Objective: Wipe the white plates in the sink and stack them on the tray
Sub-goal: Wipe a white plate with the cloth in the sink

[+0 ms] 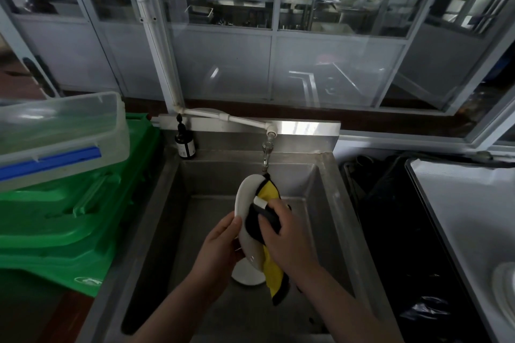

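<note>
Over the steel sink (315, 203) I hold a white plate (246, 198) on edge. My left hand (220, 248) grips its lower rim, thumb on the near face. My right hand (287, 234) presses a yellow and black cloth (269, 189) against the plate's right face, fingers curled over the cloth. The cloth's tail (274, 273) hangs below the plate. Another white plate (246, 276) lies on the sink floor, partly hidden by my hands. At the far right, white plates (505, 289) sit on a tray (457, 203).
A tap (267, 152) hangs just above the held plate. A dark bottle (185, 142) stands on the sink's back left corner. Green crates (69, 225) with a clear plastic box (61, 133) on top fill the left. A black bin bag (395, 231) sits between sink and tray.
</note>
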Available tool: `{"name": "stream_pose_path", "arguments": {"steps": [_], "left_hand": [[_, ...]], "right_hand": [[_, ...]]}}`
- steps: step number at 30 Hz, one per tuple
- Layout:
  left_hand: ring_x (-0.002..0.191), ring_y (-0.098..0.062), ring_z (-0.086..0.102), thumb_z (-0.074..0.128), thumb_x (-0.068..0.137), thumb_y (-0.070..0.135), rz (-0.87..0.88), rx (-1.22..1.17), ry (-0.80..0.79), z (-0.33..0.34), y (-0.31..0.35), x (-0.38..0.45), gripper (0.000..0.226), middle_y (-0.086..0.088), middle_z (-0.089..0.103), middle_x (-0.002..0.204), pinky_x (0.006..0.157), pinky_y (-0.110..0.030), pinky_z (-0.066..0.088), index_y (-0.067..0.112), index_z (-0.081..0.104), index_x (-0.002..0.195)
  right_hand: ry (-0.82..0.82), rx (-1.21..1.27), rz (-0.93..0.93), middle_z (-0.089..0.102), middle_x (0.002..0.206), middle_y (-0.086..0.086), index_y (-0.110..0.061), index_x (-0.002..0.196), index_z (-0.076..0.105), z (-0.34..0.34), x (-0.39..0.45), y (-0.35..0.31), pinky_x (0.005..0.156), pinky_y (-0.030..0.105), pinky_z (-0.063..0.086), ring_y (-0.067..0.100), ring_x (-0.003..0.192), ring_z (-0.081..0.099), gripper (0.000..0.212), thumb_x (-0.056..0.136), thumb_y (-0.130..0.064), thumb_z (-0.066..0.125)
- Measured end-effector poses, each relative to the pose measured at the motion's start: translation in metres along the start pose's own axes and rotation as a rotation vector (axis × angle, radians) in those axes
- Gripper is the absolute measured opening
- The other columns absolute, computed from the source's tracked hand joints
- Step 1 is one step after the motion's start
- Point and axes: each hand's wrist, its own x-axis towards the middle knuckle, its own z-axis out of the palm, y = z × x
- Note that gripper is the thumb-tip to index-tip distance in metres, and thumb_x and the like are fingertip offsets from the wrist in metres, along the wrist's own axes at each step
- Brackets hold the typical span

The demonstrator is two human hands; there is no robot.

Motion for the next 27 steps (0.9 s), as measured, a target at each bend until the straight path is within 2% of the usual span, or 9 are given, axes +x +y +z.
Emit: {"name": "stream_pose_path", "arguments": {"steps": [3,6,10,15,18,20,22,27], "left_hand": [[0.113,-0.042,0.063,0.041,0.105,0.027,-0.001,-0.046,0.020,0.000,0.000,0.001,0.035,-0.020,0.071,0.116,0.100,-0.057,0.048,0.010,0.065,0.124],[0.113,-0.041,0.064,0.039,0.106,0.029,0.008,-0.068,0.032,0.001,-0.001,0.003,0.037,-0.020,0.070,0.116,0.099,-0.055,0.048,0.009,0.066,0.122],[0.107,-0.035,0.069,0.037,0.107,0.021,0.036,-0.086,0.034,0.003,-0.002,0.002,0.035,-0.021,0.071,0.115,0.086,-0.042,0.057,0.007,0.064,0.123],[0.108,-0.035,0.069,0.035,0.109,0.023,0.036,-0.091,0.035,0.003,-0.002,-0.002,0.035,-0.019,0.072,0.114,0.094,-0.049,0.054,0.008,0.064,0.123],[0.106,-0.041,0.068,0.035,0.108,0.026,0.045,-0.055,0.046,0.004,-0.001,-0.002,0.038,-0.024,0.071,0.110,0.091,-0.052,0.054,0.004,0.064,0.120],[0.104,-0.042,0.067,0.035,0.108,0.028,0.059,-0.038,0.052,0.005,-0.002,-0.001,0.041,-0.026,0.070,0.109,0.082,-0.045,0.057,0.001,0.064,0.120],[0.105,-0.043,0.067,0.035,0.107,0.028,0.071,-0.047,0.064,0.004,-0.002,0.000,0.041,-0.025,0.071,0.109,0.079,-0.042,0.058,0.002,0.064,0.121],[0.101,-0.032,0.071,0.037,0.107,0.027,0.077,-0.057,0.062,0.004,0.003,-0.001,0.035,-0.017,0.074,0.109,0.081,-0.042,0.060,0.010,0.065,0.119]], "right_hand": [[-0.024,-0.107,-0.113,0.052,0.086,-0.015,-0.024,0.095,0.053,0.001,-0.001,-0.006,0.067,0.008,0.040,0.001,0.080,0.055,0.003,0.098,-0.024,0.055],[-0.072,-0.176,-0.190,0.049,0.095,-0.012,-0.022,0.101,0.054,0.006,-0.005,-0.008,0.067,0.008,0.040,0.000,0.080,0.052,0.005,0.098,-0.025,0.054],[-0.075,-0.216,-0.197,0.041,0.097,-0.018,-0.025,0.103,0.052,0.020,-0.016,-0.008,0.063,0.005,0.035,-0.008,0.076,0.047,0.007,0.097,-0.028,0.053],[-0.063,-0.242,-0.201,0.039,0.101,-0.020,-0.026,0.103,0.050,0.027,-0.026,-0.009,0.064,0.012,0.042,-0.001,0.077,0.048,0.007,0.098,-0.030,0.051],[-0.025,-0.184,-0.166,0.043,0.094,-0.018,-0.026,0.095,0.050,0.024,-0.020,-0.007,0.063,0.015,0.042,0.004,0.077,0.050,0.003,0.097,-0.027,0.052],[0.026,-0.143,-0.114,0.047,0.092,-0.015,-0.026,0.092,0.049,0.021,-0.014,-0.004,0.065,0.014,0.043,0.004,0.079,0.052,0.007,0.098,-0.026,0.053],[0.065,-0.130,-0.062,0.050,0.094,-0.014,-0.028,0.094,0.050,0.016,-0.008,0.001,0.068,0.013,0.044,0.002,0.083,0.053,0.006,0.098,-0.027,0.054],[0.122,-0.178,0.002,0.050,0.092,-0.012,-0.027,0.091,0.049,0.004,0.001,0.015,0.065,0.016,0.041,0.001,0.081,0.051,0.011,0.095,-0.022,0.057]]}}
